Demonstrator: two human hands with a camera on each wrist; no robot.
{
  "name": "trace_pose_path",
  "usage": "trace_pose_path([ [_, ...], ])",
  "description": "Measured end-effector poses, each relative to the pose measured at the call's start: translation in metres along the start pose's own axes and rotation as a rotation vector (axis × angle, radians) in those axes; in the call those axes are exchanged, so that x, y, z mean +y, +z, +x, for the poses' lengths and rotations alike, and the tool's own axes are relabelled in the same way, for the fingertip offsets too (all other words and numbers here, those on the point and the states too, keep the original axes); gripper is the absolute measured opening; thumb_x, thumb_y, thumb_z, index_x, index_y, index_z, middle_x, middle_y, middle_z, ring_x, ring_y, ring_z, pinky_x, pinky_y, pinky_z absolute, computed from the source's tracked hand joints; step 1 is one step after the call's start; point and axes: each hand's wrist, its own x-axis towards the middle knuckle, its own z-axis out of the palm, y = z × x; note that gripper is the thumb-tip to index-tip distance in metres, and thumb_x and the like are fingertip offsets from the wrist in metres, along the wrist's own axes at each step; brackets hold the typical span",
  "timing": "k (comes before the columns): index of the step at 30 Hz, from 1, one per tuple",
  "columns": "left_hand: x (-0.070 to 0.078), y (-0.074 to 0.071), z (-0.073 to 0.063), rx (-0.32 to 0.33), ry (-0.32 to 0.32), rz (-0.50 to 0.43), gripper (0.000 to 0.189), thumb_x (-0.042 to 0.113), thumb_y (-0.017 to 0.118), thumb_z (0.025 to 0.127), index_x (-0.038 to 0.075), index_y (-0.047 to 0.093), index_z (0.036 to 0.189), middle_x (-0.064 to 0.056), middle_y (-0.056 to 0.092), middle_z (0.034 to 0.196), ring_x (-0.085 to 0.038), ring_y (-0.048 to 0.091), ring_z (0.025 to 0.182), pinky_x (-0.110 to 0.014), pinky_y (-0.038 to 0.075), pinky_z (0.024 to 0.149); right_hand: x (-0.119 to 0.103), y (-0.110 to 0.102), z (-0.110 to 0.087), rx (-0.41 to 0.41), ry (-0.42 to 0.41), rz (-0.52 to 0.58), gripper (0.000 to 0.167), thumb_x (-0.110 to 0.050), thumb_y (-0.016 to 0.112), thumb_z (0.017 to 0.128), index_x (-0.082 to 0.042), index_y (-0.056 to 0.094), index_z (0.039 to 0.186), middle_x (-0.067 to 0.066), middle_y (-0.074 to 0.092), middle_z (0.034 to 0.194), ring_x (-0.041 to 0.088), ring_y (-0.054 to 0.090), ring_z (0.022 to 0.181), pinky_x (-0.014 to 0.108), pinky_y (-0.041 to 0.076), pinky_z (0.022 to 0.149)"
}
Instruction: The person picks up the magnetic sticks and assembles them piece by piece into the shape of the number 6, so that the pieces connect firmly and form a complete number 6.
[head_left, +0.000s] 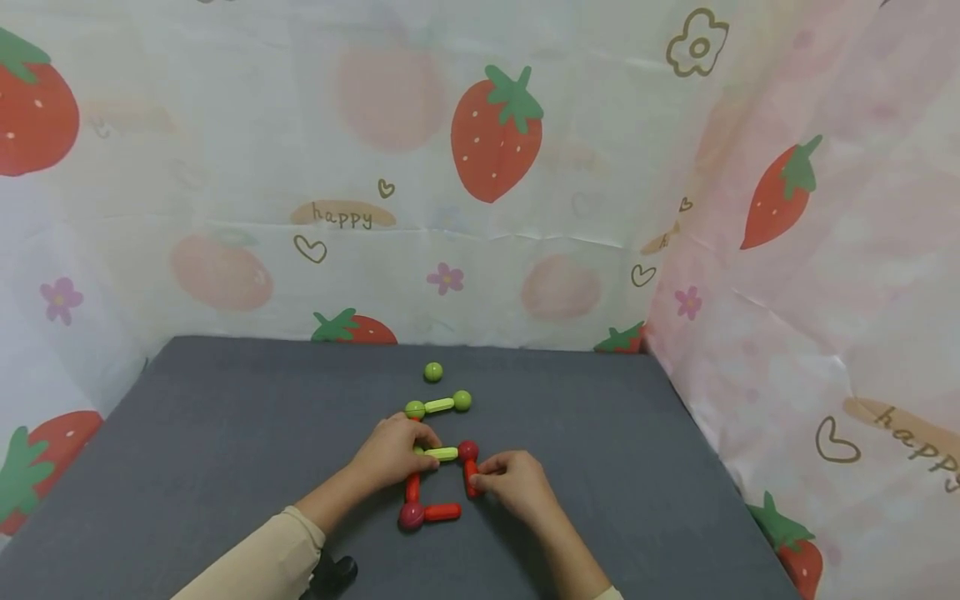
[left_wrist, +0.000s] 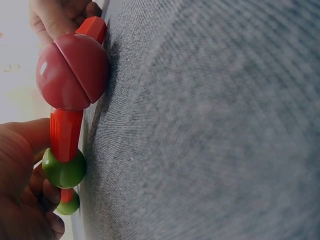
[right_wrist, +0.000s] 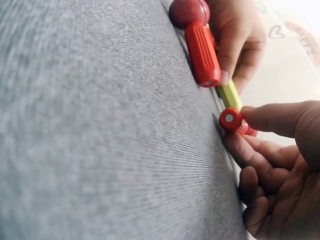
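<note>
A flat figure of magnetic rods and balls lies on the dark grey table. My left hand (head_left: 390, 454) grips its middle green ball (left_wrist: 65, 167), largely hidden in the head view. From that ball a yellow-green rod (head_left: 442, 454) runs right to a red ball (head_left: 468, 451). Thumb and fingers of my right hand (head_left: 519, 485) pinch a red rod (head_left: 471, 477) whose far end meets this red ball. Nearer me, a dark red ball (head_left: 411, 516) joins an upright-running red rod (head_left: 412, 487) and another red rod (head_left: 442, 512) pointing right, its right end free.
At the figure's far end, a yellow-green rod (head_left: 439, 405) links two green balls. A loose green ball (head_left: 433, 372) sits beyond them. Some black object (head_left: 333, 575) shows beside the left sleeve. Strawberry-printed cloth (head_left: 495, 275) hangs behind the table (head_left: 600, 433) and along its sides.
</note>
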Motion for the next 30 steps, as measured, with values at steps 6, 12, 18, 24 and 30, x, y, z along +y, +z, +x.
trace_pose_path([
  [6, 0.000, 0.000, 0.000, -0.006, -0.007, -0.002, 0.016, 0.027, 0.089, 0.079, 0.028, 0.080, 0.093, 0.019, 0.072, 0.084, -0.010, 0.051, 0.086, -0.041, 0.040, 0.085, -0.003, 0.004, -0.001, 0.013, 0.004, -0.018, 0.016, -0.025, 0.086, 0.082, -0.012, 0.079, 0.088, -0.004, 0.071, 0.077, 0.011, 0.061, 0.068, 0.030, 0.048, 0.060],
  [12, 0.001, -0.002, -0.002, -0.011, -0.012, -0.005, 0.017, 0.027, 0.089, 0.080, 0.027, 0.080, 0.094, 0.018, 0.072, 0.086, -0.010, 0.049, 0.083, -0.040, 0.039, 0.084, -0.005, 0.006, -0.002, 0.023, 0.023, -0.032, 0.017, -0.027, 0.087, 0.082, -0.013, 0.079, 0.088, -0.004, 0.071, 0.077, 0.011, 0.061, 0.068, 0.030, 0.048, 0.060],
  [18, 0.004, -0.007, -0.009, 0.015, -0.050, -0.033, 0.020, 0.026, 0.088, 0.082, 0.024, 0.081, 0.101, 0.014, 0.072, 0.090, -0.010, 0.047, 0.083, -0.039, 0.040, 0.084, -0.002, 0.005, -0.002, 0.026, 0.006, -0.034, 0.018, -0.029, 0.087, 0.082, -0.013, 0.079, 0.087, -0.004, 0.072, 0.078, 0.011, 0.061, 0.068, 0.030, 0.048, 0.060],
  [24, 0.010, -0.015, -0.020, 0.076, -0.076, -0.082, 0.021, 0.025, 0.087, 0.083, 0.020, 0.081, 0.103, 0.011, 0.072, 0.093, -0.014, 0.051, 0.089, -0.039, 0.042, 0.085, -0.002, 0.002, -0.003, 0.028, 0.012, -0.046, 0.019, -0.030, 0.087, 0.081, -0.014, 0.080, 0.088, -0.005, 0.073, 0.081, 0.011, 0.061, 0.071, 0.030, 0.048, 0.062],
  [30, 0.017, -0.020, -0.035, 0.063, -0.146, -0.099, 0.017, 0.028, 0.087, 0.083, 0.025, 0.080, 0.099, 0.018, 0.068, 0.089, -0.014, 0.050, 0.086, -0.035, 0.043, 0.078, -0.004, 0.002, -0.002, 0.017, 0.025, -0.031, 0.020, -0.030, 0.087, 0.081, -0.014, 0.080, 0.089, -0.005, 0.073, 0.082, 0.011, 0.062, 0.073, 0.031, 0.048, 0.063],
])
